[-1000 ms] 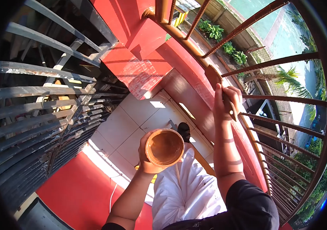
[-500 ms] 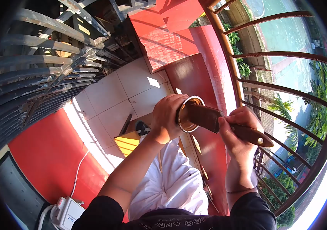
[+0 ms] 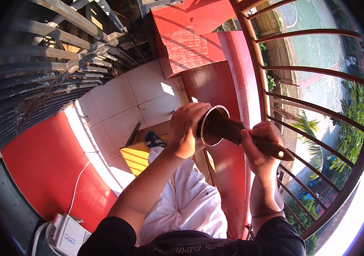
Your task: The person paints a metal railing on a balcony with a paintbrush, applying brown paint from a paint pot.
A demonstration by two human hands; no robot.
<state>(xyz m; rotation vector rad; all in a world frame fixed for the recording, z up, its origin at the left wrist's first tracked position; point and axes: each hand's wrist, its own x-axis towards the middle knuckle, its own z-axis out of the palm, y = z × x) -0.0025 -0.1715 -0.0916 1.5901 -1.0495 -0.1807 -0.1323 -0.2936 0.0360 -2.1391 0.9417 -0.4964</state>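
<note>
My left hand [image 3: 187, 130] is wrapped round the side of an open paint can [image 3: 210, 143], which tilts with its mouth toward my right hand. Brown paint coats the inside of its rim. In my right hand [image 3: 262, 143] is a wide paintbrush [image 3: 271, 148], gripped where the handle meets the head. The brown brush head reaches into the can's mouth, and its tip is hidden inside. The handle, with a hole near its end, sticks out to the right past my fingers.
Rusty brown window bars [image 3: 318, 106] curve along the right. A red ledge [image 3: 216, 91] runs beneath them. Dark metal slats [image 3: 41, 55] stand at the left above a red wall [image 3: 58, 158]. Below my left arm are a yellow step [image 3: 135, 158] and a white AQUA box [image 3: 68, 237].
The paintbrush has gone deeper into the can, and my right hand has moved left toward the rim. The whole view has shifted slightly.
</note>
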